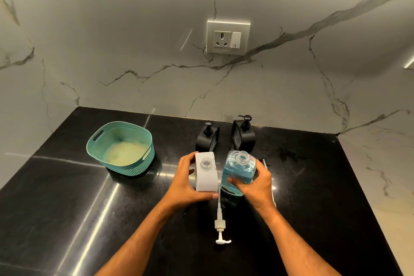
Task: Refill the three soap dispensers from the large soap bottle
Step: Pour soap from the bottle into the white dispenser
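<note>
Black polished stone countertop (67,186), glossy with streaks of reflected light, set against a grey-veined marble wall (112,40).

White dispenser (206,172): matte, boxy with rounded corners, clear threaded neck uncapped. Stands near the middle of the countertop. Left hand (186,184) wraps it from its left side, thumb across the near face, fingers curled round the far side.

Large soap bottle (237,170): clear plastic, squarish shoulders, blue liquid inside, mouth open. Just right of the white dispenser, touching or nearly so. Right hand (253,186) is closed round its lower body; whether its base is on the stone I cannot tell.

White pump head (220,226) with long dip tube lies flat on the stone between the two forearms, toward the near edge.

Two black dispensers (207,139) (245,134), pumps fitted, stand by the back edge near the wall.

Teal woven-pattern plastic basket (134,163), oval, handle slots, toward the back left.
</note>
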